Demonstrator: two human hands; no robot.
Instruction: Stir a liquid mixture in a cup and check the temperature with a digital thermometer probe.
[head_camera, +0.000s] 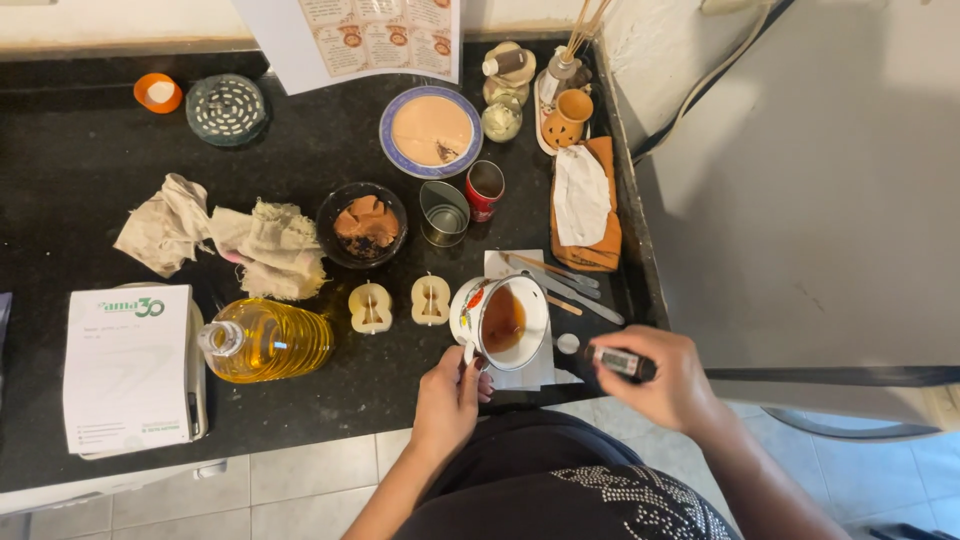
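My left hand (448, 395) grips the handle of a white enamel cup (500, 322) with amber liquid in it, at the counter's front edge. My right hand (665, 378) holds a small dark bottle (612, 359) on its side, its white tip pointing toward the cup. Two pale half-moulds (400, 304) lie just left of the cup. A few wooden sticks and spatulas (562, 281) rest on white paper right of it.
A lying bottle of yellow oil (262, 341), crumpled cloths (225, 238), a white box (128, 368), a dark bowl of brown chunks (361, 225), two tins (462, 201), a blue-rimmed plate (431, 131) and an orange cloth (590, 205) fill the black counter (80, 190).
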